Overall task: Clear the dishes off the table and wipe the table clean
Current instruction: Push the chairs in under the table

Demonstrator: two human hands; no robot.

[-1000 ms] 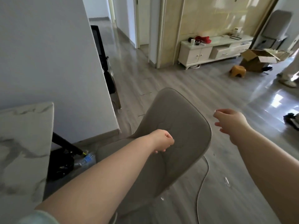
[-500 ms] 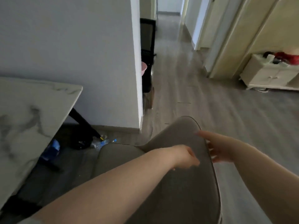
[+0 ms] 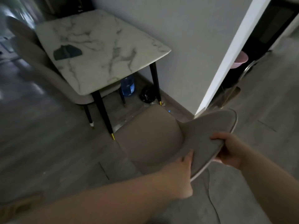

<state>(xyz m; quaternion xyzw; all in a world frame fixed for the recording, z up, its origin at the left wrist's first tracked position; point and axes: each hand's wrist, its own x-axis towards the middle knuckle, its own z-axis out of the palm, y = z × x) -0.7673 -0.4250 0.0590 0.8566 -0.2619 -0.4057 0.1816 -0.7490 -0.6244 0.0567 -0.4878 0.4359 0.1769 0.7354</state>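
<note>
Both hands now grip the chair [image 3: 186,143] back, left hand [image 3: 181,173] and right hand [image 3: 229,151]; a second ago neither touched it. Desk [image 3: 103,50] dish-free, cloth [image 3: 67,52] on it. Likely tidying stage.

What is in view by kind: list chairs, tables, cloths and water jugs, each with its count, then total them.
Grey upholstered chairs: 2, one held by the left hand and right hand at, one tucked in at
White marble-top table: 1
Dark cloth: 1
Blue water jug: 1
Total: 5
</note>
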